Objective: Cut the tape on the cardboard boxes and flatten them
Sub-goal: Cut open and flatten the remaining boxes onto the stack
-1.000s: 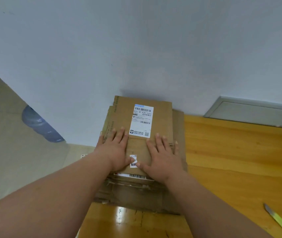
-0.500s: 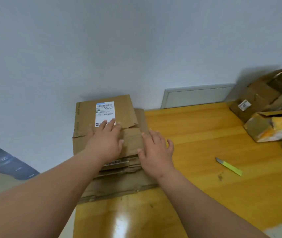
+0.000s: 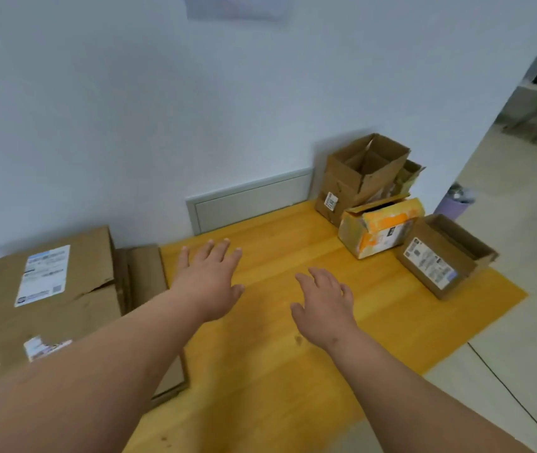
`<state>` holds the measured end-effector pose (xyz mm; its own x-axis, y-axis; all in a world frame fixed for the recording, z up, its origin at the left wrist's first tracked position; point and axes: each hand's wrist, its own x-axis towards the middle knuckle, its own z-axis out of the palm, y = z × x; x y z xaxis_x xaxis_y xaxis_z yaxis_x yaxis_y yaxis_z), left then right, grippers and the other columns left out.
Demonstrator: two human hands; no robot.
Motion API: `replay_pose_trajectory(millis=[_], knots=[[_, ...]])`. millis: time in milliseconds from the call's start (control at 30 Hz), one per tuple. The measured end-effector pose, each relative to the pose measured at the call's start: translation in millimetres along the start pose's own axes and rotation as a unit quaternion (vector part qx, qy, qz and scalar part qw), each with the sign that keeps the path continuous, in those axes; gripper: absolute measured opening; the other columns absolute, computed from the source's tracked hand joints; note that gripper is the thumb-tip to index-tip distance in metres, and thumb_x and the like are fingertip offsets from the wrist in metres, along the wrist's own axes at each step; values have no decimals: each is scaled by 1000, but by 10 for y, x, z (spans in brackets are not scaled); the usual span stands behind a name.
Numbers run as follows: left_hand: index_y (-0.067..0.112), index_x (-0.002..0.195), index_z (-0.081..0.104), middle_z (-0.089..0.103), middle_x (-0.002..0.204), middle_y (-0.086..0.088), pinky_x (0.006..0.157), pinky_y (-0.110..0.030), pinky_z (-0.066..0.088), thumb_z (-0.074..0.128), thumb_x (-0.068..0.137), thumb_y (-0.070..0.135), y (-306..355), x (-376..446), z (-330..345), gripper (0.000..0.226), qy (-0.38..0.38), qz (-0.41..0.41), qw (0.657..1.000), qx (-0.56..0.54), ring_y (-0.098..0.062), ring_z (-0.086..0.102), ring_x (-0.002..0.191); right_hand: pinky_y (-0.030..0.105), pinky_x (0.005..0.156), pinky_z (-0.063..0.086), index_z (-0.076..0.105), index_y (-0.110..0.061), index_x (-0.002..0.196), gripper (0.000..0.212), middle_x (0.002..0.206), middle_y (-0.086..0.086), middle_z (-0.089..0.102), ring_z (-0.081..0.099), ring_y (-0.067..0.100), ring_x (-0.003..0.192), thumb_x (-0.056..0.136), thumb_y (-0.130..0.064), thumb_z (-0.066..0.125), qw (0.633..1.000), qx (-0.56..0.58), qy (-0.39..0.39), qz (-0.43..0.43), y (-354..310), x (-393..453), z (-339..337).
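Observation:
A stack of flattened cardboard boxes lies at the left of the yellow table, a white shipping label on top. My left hand hovers over the table just right of the stack, fingers spread, holding nothing. My right hand is beside it over the middle of the table, fingers relaxed and empty. Three unflattened boxes stand at the far right: a tall open brown box, an orange and white box on its side, and a low open brown box. No knife is visible.
A white wall runs behind the table, with a grey panel at table height. Right of the table is pale floor with a black cable, a purple bottle and a shelf leg farther back.
Both hands have lifted off the flattened stack and moved right over the bare table. The view has swung right, so the stack sits at the left and the standing boxes show fully.

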<state>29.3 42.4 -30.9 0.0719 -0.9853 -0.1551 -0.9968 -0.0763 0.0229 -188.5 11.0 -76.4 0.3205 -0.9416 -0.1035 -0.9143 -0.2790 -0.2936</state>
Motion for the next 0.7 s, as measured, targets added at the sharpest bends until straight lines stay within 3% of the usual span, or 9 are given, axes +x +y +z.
replay_pose_trajectory(millis=[333, 533, 700], knots=[[30, 157, 4, -10, 166, 0, 118, -60, -11, 40, 99, 53, 1954, 1109, -212, 73, -8, 106, 990, 96, -26, -12, 152, 55, 118, 0, 23, -30, 152, 61, 165, -1, 3, -3, 21, 151, 96, -43, 44, 994, -65, 15, 86, 1938, 362, -671], [31, 157, 7, -6, 166, 0, 114, -59, -16, 43, 97, 52, 2618, 1685, -189, 73, 19, 186, 975, 119, -26, -12, 152, 53, 119, 3, 26, -29, 152, 62, 165, 1, 9, 1, 22, 151, 95, -42, 47, 983, -69, 58, 159, 2572, 435, -869], [31, 157, 5, -7, 166, -1, 114, -60, -15, 43, 97, 51, 2956, 1941, -65, 74, 3, 207, 972, 111, -27, -12, 151, 54, 118, 7, 28, -31, 150, 59, 164, 1, 13, 5, 22, 151, 95, -42, 45, 975, -74, 69, 199, 3031, 481, -926]])
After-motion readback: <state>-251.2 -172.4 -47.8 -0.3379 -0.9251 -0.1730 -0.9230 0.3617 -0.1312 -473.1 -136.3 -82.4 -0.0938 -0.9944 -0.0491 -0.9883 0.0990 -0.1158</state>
